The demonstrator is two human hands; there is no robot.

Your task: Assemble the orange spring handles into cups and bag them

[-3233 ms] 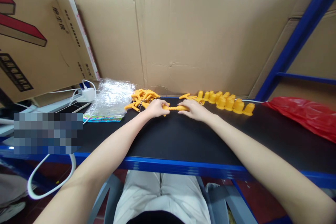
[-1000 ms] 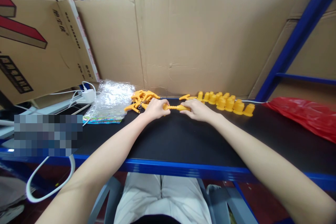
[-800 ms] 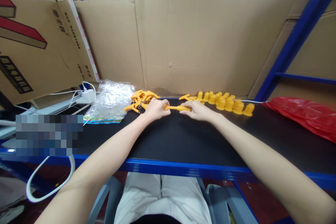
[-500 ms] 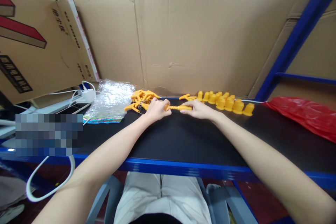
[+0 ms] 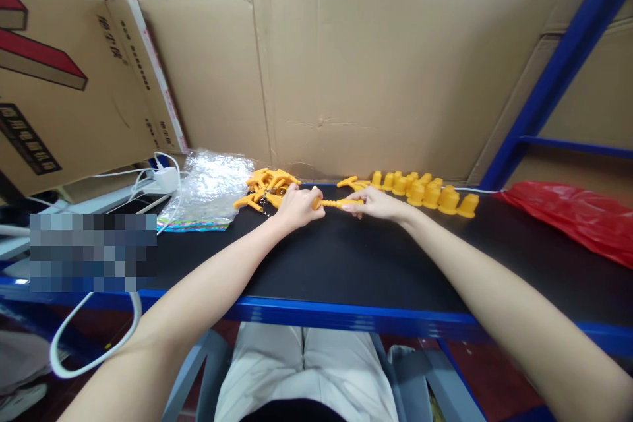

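Note:
Between my hands runs a thin, ribbed stem of an orange-yellow plastic piece (image 5: pixel 332 204). My left hand (image 5: pixel 298 206) is closed around its left end, where a rounded yellow part shows by the thumb. The right end is pinched in the fingers of my right hand (image 5: pixel 372 203), which partly cover it. Just left of my left hand lies a heap of orange branching plastic pieces (image 5: pixel 262 186) with small metal chains. Beyond my right hand rests another branching piece (image 5: pixel 351 182). Several yellow flanged plastic cups (image 5: pixel 432 196) stand in rows to the right.
A clear plastic bag (image 5: pixel 208 188) lies left of the heap, near a white charger (image 5: pixel 167 179) with cables. At far right is a red plastic bag (image 5: pixel 573 217). Cardboard (image 5: pixel 370 79) walls the back of the black tabletop (image 5: pixel 346 264). A blue rail (image 5: pixel 356 316) runs along its front edge.
My right hand's fingers have shifted their hold on the right end of the piece. My left hand has moved very slightly right and stays closed on the other end.

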